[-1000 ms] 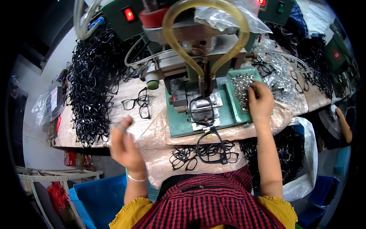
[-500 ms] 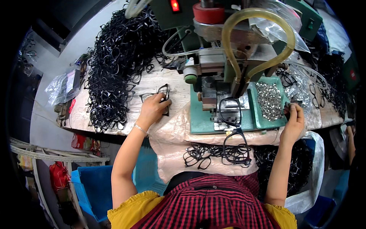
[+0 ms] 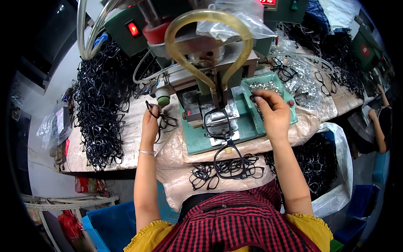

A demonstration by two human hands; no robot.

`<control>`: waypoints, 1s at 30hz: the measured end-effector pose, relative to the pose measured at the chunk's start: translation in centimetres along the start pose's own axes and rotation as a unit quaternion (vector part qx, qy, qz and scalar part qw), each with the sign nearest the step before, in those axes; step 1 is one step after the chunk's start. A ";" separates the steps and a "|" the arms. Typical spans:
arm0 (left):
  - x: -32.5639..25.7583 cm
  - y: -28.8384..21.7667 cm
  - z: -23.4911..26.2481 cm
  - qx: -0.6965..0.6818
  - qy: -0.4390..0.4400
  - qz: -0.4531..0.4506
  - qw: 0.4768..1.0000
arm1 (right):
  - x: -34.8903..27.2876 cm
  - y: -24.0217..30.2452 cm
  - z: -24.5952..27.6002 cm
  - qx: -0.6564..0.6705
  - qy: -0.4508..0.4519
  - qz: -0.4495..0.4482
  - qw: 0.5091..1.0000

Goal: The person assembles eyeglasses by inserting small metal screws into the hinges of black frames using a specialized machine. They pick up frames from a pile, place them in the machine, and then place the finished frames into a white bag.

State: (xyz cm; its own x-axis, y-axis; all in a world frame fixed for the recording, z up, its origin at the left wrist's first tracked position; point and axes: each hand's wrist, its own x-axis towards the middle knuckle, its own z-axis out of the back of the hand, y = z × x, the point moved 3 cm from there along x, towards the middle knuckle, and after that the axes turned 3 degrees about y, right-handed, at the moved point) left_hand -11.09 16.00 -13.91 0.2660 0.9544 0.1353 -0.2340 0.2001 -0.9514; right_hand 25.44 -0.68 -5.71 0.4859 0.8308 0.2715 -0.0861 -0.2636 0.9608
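My left hand (image 3: pixel 151 122) pinches a black glasses frame (image 3: pixel 158 134) and holds it upright, left of the bench machine. Another dark frame (image 3: pixel 169 121) shows just beside it on the table. My right hand (image 3: pixel 275 112) is over the green tray (image 3: pixel 257 125) of small silvery metal parts (image 3: pixel 263 86). Its thumb and fingers are pressed together with dark tips; whatever they hold is too small to make out. Between my hands a black glasses frame (image 3: pixel 227 138) stands at the machine's metal fixture (image 3: pixel 232 133), its lower rim hanging over the front edge.
A large heap of black frames (image 3: pixel 100 101) covers the table's left side. More frames (image 3: pixel 201 174) lie on the covered lap area, and a white-lined bag (image 3: pixel 342 168) of frames stands right. A yellowish hose (image 3: pixel 210 14) arches over the fixture. Another person's arm (image 3: pixel 379 132) shows far right.
The view has shifted, moving the machine left. My left hand has lifted the glasses frame off the table. My right hand has come from beyond the tray's right side to over the metal parts.
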 end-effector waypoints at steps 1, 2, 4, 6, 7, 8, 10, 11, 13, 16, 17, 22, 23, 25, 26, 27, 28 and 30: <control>-0.2 0.0 0.2 -0.032 -0.041 -0.038 0.998 | 0.4 0.1 -0.2 -0.003 0.005 -0.013 1.000; 0.1 -0.6 0.3 -0.121 -0.085 -0.075 0.986 | 0.8 0.3 -0.5 -0.003 0.008 -0.024 1.000; -0.6 -1.6 1.1 -0.135 -0.165 -0.072 0.974 | 0.5 1.8 -1.5 -0.075 -0.001 0.069 0.995; -1.6 -2.8 1.3 -0.184 -0.210 -0.027 0.960 | 0.1 3.8 -2.9 -0.125 0.004 0.172 0.977; -2.6 -5.9 0.0 -0.235 -0.180 -0.017 0.955 | -0.1 4.6 -3.5 -0.133 0.012 0.196 0.971; -3.9 -10.9 -1.9 -0.287 -0.147 -0.011 0.947 | -0.1 5.0 -3.9 -0.141 0.017 0.222 0.965; -6.6 -16.9 -3.5 -0.239 -0.168 -0.142 0.946 | -0.4 5.0 -5.1 -0.111 0.044 0.227 0.967; -8.3 -19.9 -3.9 -0.227 -0.123 -0.201 0.945 | -0.6 4.6 -5.5 -0.059 0.058 0.174 0.981; -9.9 -24.7 -4.3 -0.211 0.021 -0.317 0.925 | -1.4 4.3 -6.3 0.050 0.077 0.086 0.992; -9.5 -27.4 -7.0 -0.075 -0.080 -0.355 0.928 | -1.9 4.3 -7.1 0.170 0.100 0.005 0.980; -7.7 -27.1 -7.3 -0.020 -0.078 -0.326 0.942 | -1.8 4.4 -6.8 0.172 0.105 -0.001 0.979; -6.6 -26.4 -7.0 -0.142 -0.046 -0.274 0.950 | -1.9 4.8 -7.4 0.162 0.110 -0.021 0.980; -6.4 -26.6 -6.7 -0.151 -0.037 -0.277 0.948 | -1.9 5.1 -7.6 0.177 0.100 -0.028 0.979; -6.2 -26.8 -6.5 -0.177 -0.013 -0.259 0.950 | -2.0 4.9 -7.3 0.166 0.086 -0.024 0.982; -6.1 -26.8 -6.5 -0.188 -0.007 -0.254 0.949 | -1.9 4.9 -7.0 0.152 0.083 -0.023 0.985; -6.0 -26.8 -6.3 -0.187 0.004 -0.259 0.948 | -1.9 4.9 -6.8 0.165 0.083 -0.046 0.982; -6.1 -27.0 -6.1 -0.189 0.005 -0.256 0.948 | -1.7 5.2 -7.0 0.173 0.087 -0.044 0.980; -6.1 -26.9 -6.3 -0.197 0.007 -0.257 0.946 | -1.7 5.6 -7.0 0.156 0.102 -0.043 0.982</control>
State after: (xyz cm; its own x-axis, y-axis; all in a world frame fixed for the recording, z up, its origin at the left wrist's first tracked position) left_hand -0.55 3.37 9.14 0.2636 0.7496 0.6071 0.2954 0.5364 -0.7906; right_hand 18.07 -0.19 -0.45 0.2923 0.9291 0.2266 0.2333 -0.2991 0.9252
